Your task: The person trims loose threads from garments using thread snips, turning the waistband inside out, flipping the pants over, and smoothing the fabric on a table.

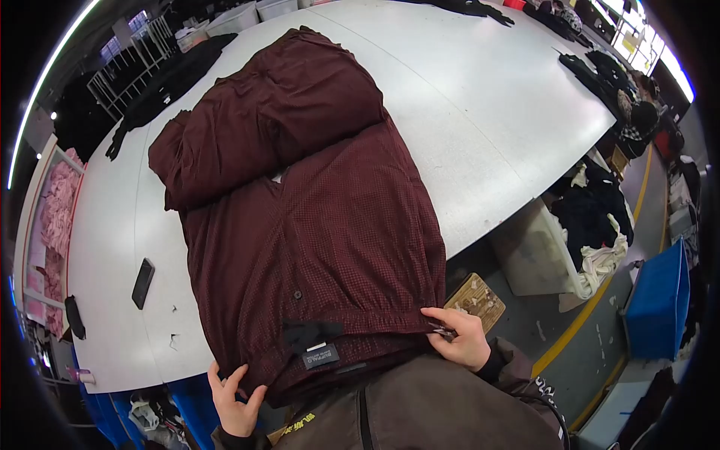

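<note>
Maroon patterned pants (pixel 352 225) lie on the white table, waistband towards me. Their waistband shows a dark label (pixel 321 355) reading BUFFALO, and a dark button (pixel 298 295) sits on the front. My left hand (pixel 236 401) has its fingers and thumb around the left end of the waistband. At the other end my right hand (pixel 459 341) pinches the waistband between thumb and forefinger. A small dark metallic tool (pixel 442 330), perhaps thread snips, shows partly within that hand; its kind is unclear. More maroon fabric (pixel 277 112) lies bunched across the far part of the pants.
A black phone-like object (pixel 142 283) lies on the white table (pixel 480 97) at left. Black garments (pixel 169 86) rest along its far edges. Right of the table stand a bin of clothes (pixel 532 251), a wooden stool (pixel 475 300) and a blue bin (pixel 656 292).
</note>
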### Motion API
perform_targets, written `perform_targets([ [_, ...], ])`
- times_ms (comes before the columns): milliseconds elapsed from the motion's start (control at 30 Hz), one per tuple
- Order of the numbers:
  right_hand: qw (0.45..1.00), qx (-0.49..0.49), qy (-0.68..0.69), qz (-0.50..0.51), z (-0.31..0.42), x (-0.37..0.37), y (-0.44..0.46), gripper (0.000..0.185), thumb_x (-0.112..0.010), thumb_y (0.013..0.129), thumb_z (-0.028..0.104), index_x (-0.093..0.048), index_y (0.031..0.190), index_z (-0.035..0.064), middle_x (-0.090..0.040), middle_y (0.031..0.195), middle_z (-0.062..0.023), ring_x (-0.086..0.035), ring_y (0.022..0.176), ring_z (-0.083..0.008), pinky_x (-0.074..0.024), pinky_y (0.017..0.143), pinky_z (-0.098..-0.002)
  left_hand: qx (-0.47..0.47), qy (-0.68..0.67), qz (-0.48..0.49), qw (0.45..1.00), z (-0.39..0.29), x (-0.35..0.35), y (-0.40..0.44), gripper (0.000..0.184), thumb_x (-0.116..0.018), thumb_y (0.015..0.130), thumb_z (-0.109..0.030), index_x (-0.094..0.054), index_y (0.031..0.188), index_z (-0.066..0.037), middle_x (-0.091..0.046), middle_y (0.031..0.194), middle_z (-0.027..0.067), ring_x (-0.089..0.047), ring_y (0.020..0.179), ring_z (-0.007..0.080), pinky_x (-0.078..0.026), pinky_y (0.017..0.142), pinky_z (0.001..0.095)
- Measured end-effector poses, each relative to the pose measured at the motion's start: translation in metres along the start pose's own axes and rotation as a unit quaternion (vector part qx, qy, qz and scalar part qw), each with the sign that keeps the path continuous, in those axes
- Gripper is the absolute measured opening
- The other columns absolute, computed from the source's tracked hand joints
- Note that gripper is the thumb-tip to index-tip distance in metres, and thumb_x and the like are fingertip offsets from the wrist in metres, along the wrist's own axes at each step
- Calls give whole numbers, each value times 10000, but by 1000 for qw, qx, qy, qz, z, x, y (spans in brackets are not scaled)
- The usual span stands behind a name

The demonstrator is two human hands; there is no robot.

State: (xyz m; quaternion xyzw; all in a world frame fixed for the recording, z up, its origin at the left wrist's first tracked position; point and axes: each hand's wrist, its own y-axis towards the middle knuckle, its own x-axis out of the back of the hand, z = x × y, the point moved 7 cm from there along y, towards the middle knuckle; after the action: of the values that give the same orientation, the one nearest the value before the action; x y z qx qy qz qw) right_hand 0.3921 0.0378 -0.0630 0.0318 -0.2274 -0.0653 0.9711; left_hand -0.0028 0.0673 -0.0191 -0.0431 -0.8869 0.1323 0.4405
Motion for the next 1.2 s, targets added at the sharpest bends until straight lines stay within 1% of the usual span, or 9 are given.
perform_targets([
  [133, 1000, 17, 12, -17, -5, 11, 7, 443, -666, 693, -16, -624, 1130, 35, -638, 845, -74, -548, 623, -163, -443, 579, -233, -176, 52, -77, 980, -29, -11, -7, 496, -750, 660, -83, -606, 1131, -17, -311, 1402, 208, -557, 838, 249, -476, 727, 284],
  [500, 997, 31, -63, -18, 10, 12, 12, 390, -664, 685, -31, -649, 1070, 24, -634, 837, -77, -538, 612, -171, -427, 560, -247, -178, 39, -139, 973, -19, -1, -1, 311, -642, 681, 80, -628, 990, 45, -374, 1346, 171, -558, 831, 217, -448, 723, 263],
  [733, 995, -71, 69, -11, -36, 8, 22, 267, -560, 783, -63, -644, 1033, -24, -638, 873, -76, -543, 634, -143, -430, 567, -227, -174, -319, -122, 923, 25, 5, 29, 162, -550, 835, -10, -624, 972, 32, -556, 1085, 138, -560, 832, 205, -433, 787, 272],
  [800, 882, -161, 440, -42, -56, -1, 36, 255, -500, 901, 56, -592, 1130, -8, -643, 974, -59, -593, 808, -148, -462, 747, -234, -81, -674, -46, 733, 39, -13, 50, 228, -460, 950, -148, -610, 1055, -12, -594, 993, 110, -561, 835, 206, -434, 816, 295],
  [867, 791, -173, 582, -72, -72, 2, 64, 247, -480, 921, 126, -607, 1108, 25, -642, 1007, -89, -579, 751, -138, -458, 712, -208, 61, -769, -104, 627, 0, -19, 78, 303, -419, 989, -261, -590, 1111, -41, -609, 964, 84, -557, 820, 185, -437, 815, 309],
  [967, 642, -244, 698, -201, 6, -8, 124, 252, -516, 943, 208, -605, 1118, 50, -635, 952, -46, -574, 765, -137, -452, 706, -236, -12, -747, -41, 663, -30, -18, 112, 280, -458, 959, -239, -591, 1081, -26, -616, 956, 82, -545, 787, 154, -441, 784, 299],
  [1000, 645, -236, 699, -199, -6, -6, 133, 252, -516, 943, 208, -605, 1118, 50, -635, 952, -46, -574, 765, -137, -452, 706, -236, -20, -701, -23, 713, -22, -26, 133, 265, -480, 942, -223, -592, 1075, -24, -614, 956, 83, -543, 783, 153, -439, 772, 290],
  [1133, 945, -155, 287, -2, -109, -13, 204, 245, -513, 950, 183, -606, 1124, 39, -634, 939, -42, -586, 796, -155, -449, 712, -240, -28, -481, 30, 876, 12, -57, 192, 228, -568, 876, -160, -599, 1049, -15, -607, 956, 85, -533, 768, 149, -434, 726, 255],
  [1200, 966, -80, 243, -39, -70, -3, 209, 231, -505, 937, 145, -611, 1110, 33, -636, 934, -46, -588, 798, -158, -447, 713, -238, -84, -419, -38, 903, -9, -26, 184, 229, -576, 869, -163, -601, 1039, -12, -609, 938, 80, -534, 767, 150, -434, 720, 254],
])
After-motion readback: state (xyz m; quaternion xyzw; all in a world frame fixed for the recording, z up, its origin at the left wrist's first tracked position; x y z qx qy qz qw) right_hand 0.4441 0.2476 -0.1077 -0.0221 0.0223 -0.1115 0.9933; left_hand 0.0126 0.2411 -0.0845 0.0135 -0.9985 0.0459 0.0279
